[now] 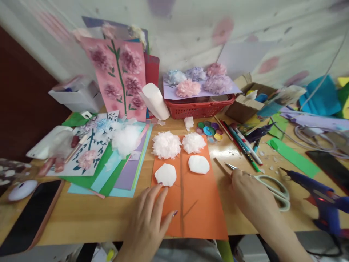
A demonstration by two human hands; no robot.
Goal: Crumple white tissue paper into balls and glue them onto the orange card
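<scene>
Left hand (pixel 148 214) grip spread flat on orange sheet (pixel 199 203), fingertips at edge of flat white disc (pixel 165 174). Right hand (pixel 248 193) lay over scissors (pixel 272 185) on worktop; couldn't tell its grip. I judged it about halfway: two fluffed blooms (pixel 166 145) beyond fingertips, second disc (pixel 199 164) also unfluffed.

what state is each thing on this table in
orange sheet, flat, pinned by left hand
scissors, blades shut, under right hand
upper white flowers, fluffed
lower white discs, flat
phone, screen dark
glue gun, lying down
</scene>
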